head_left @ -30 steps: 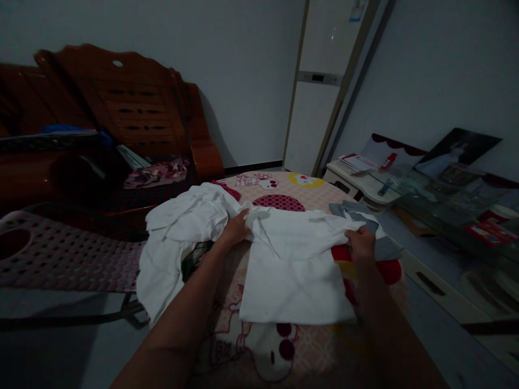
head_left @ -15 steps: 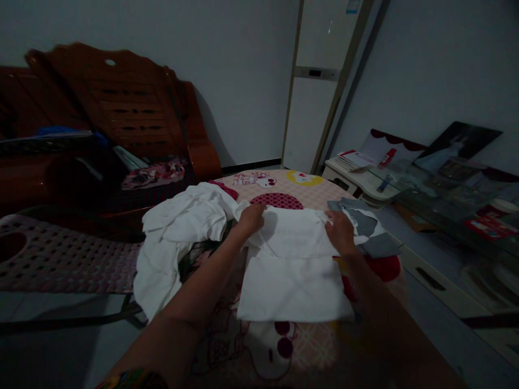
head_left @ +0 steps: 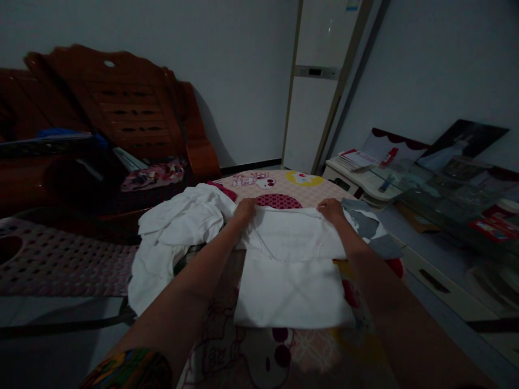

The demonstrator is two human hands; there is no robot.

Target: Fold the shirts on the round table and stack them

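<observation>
Spanning the far edge of a white garment [head_left: 290, 292] on patterned cloth [head_left: 251, 178], our left hand [head_left: 245, 213] and right hand [head_left: 331, 210] seem, in dimness, to pinch it; uneven pulling could skew its layers.

Nothing can be read for certain. Letter-like marks [head_left: 214, 359] toward the near left edge of the counter [head_left: 324, 187] are too dim to spell out, as is faint print [head_left: 298, 236] on the white garment [head_left: 294, 281]. The label [head_left: 352, 5] on the tall white unit [head_left: 310, 119] and the red packet [head_left: 493, 229] are too small to read.
</observation>
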